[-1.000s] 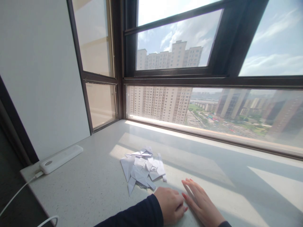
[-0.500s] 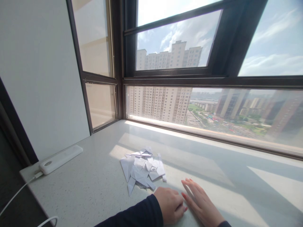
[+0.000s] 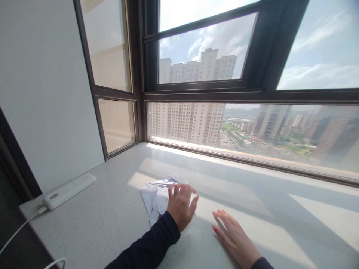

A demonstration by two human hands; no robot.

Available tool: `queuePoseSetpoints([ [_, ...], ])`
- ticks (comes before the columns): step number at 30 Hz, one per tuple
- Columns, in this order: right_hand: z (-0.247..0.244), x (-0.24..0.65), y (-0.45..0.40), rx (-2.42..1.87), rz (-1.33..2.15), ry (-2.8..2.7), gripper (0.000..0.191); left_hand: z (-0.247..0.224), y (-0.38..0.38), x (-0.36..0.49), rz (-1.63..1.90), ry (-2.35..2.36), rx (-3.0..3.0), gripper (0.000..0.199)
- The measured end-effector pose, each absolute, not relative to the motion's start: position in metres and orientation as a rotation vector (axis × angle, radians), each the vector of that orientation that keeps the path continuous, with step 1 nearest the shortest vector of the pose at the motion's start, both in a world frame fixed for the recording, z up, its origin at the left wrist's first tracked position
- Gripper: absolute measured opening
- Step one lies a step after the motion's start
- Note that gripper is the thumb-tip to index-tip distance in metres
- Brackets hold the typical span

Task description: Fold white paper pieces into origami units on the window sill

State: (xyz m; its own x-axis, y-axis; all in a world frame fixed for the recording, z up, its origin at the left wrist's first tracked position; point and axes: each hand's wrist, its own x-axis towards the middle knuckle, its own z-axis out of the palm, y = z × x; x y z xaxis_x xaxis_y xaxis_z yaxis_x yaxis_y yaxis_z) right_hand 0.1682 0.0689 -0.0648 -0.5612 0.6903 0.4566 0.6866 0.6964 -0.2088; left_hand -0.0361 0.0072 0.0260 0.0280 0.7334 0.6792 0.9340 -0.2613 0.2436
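Note:
A pile of folded white paper pieces (image 3: pixel 150 198) lies on the pale speckled sill (image 3: pixel 117 216). Over the right part of that pile is my left hand (image 3: pixel 182 203), its fingers apart and curved downward, hiding some of the pieces; whether the fingertips touch paper is unclear. My right hand (image 3: pixel 234 235) rests on the sill to the right of the pile, fingers extended, with nothing in it.
A white oblong device (image 3: pixel 70 190) with a white cable (image 3: pixel 21 228) plugged into it lies by the sill's left edge. Dark-framed windows (image 3: pixel 196 97) stand behind the sill, and a pale panel (image 3: pixel 56 93) rises at the left.
My left hand has moved forward and left from beside my right hand to above the paper pile, and its curled fingers have spread. My right hand has hardly moved.

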Motion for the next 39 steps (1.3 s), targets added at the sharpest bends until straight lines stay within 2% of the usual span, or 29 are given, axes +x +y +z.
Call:
queuePoseSetpoints([
  [5,-0.058,0.164,0.065,-1.089,0.048,-2.391,0.043,0.017,0.033,-0.099,-0.936,-2.159,-1.457,0.037],
  [9,-0.059,0.163,0.065,-1.074,0.071,-2.351,0.041,-0.007,0.043,-0.124,-0.732,-2.466,-1.528,0.042],
  [19,-0.053,0.152,0.063,-1.045,0.096,-2.107,0.03,-0.025,0.053,-0.075,-0.547,-2.165,-2.086,0.042],
  [23,-0.044,0.155,0.062,-1.251,0.056,-2.04,0.034,-0.023,0.045,-0.043,-0.561,-2.083,-2.217,0.042],
  [26,-0.033,0.158,0.056,-1.55,0.044,-2.067,0.049,-0.023,0.04,-0.025,-0.656,-2.116,-2.253,0.044],
  [28,-0.026,0.159,0.052,-1.682,0.057,-2.06,0.05,-0.022,0.038,-0.02,-0.801,-2.175,-2.235,0.046],
  [31,-0.019,0.158,0.05,-1.796,0.169,-2.004,0.037,-0.02,0.037,-0.022,-1.107,-2.149,-2.195,0.045],
  [34,-0.018,0.159,0.054,-1.842,0.359,-1.897,0.025,-0.015,0.034,-0.03,-1.361,-1.875,-2.228,0.038],
  [39,-0.021,0.166,0.06,-1.699,0.599,-1.686,0.022,-0.007,0.028,-0.03,-1.606,-1.694,-2.301,0.029],
])
